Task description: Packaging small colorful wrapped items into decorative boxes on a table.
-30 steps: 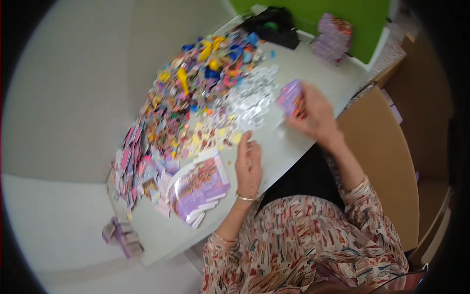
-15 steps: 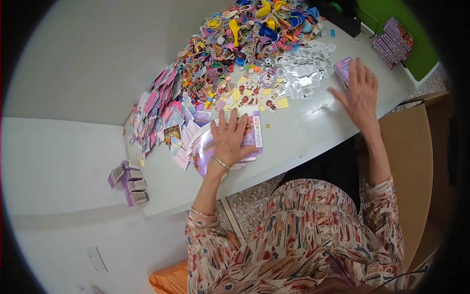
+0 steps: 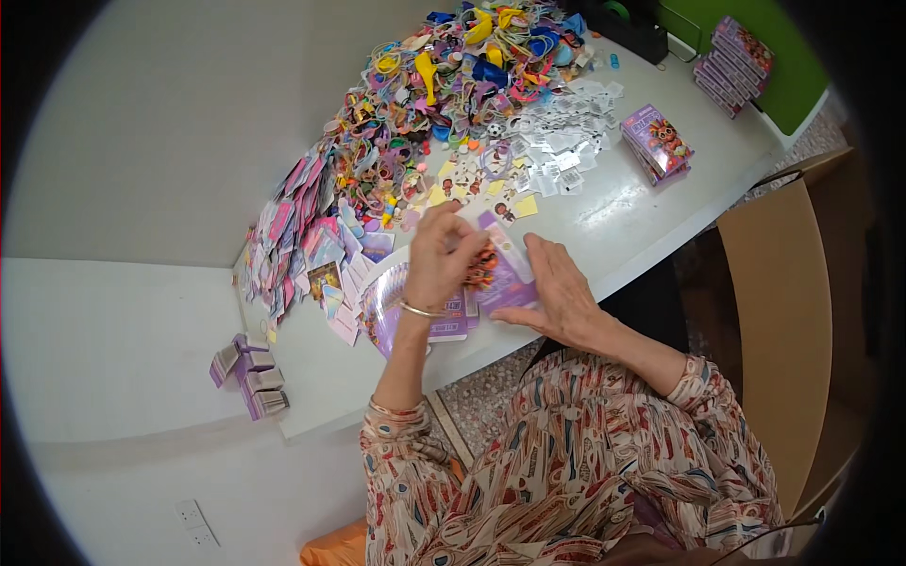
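A flat-looking purple printed carton (image 3: 514, 274) is tilted up between my hands over the front of the table. My right hand (image 3: 564, 297) grips its right side, thumb along the lower edge and fingers together behind the far side. My left hand (image 3: 439, 259) is curled at its left side, fingers bent and slightly blurred, thumb against the printed face. Beneath and left of it lies a fanned pile of flat purple cartons (image 3: 382, 292). Just beyond my left hand are small yellow-backed cartoon stickers (image 3: 505, 209).
A big heap of hair ties and small toys (image 3: 444, 104) covers the back. Beside it lie shiny packets (image 3: 566, 141) and pink cards (image 3: 293, 226). Purple boxes (image 3: 658, 146) stand at right, more boxes (image 3: 736, 66) farther back. Filled purple boxes (image 3: 253, 377) sit left; a cardboard box (image 3: 774, 330) stands right.
My right hand has left the purple boxes at right and come to the middle. My left hand has lifted off the pile; a purple carton is now raised between both hands.
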Available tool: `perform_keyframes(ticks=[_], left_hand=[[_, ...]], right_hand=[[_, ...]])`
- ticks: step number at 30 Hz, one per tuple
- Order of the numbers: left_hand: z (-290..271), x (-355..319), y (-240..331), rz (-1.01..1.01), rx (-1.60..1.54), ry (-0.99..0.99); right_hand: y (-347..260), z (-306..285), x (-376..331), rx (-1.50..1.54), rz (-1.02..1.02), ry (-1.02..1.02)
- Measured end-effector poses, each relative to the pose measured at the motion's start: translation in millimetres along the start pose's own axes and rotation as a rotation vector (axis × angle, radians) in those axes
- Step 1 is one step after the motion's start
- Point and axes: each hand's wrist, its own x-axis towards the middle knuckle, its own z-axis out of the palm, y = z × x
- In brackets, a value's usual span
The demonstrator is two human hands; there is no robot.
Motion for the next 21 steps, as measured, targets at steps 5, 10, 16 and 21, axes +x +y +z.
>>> perform_keyframes(ticks=[5, 10, 16, 21], left_hand=[[33.9, -2.9, 12.4, 0.072, 0.086, -0.015], [49.8, -4.5, 10.2, 0.031, -0.094, 0.006], [51.1, -1.0, 2.5, 0.074, -0.006, 0.054], [51.9, 1.6, 5.7, 0.060, -0.012, 0.033]], right_hand=[[9.6, 2.0, 4.5, -0.084, 0.003, 0.192], [17.9, -4.7, 1.9, -0.071, 0.103, 0.140], [16.9, -13.1, 5.9, -0.168, -0.026, 0.190], [23.1, -13.3, 8.2, -0.177, 0.056, 0.135]])
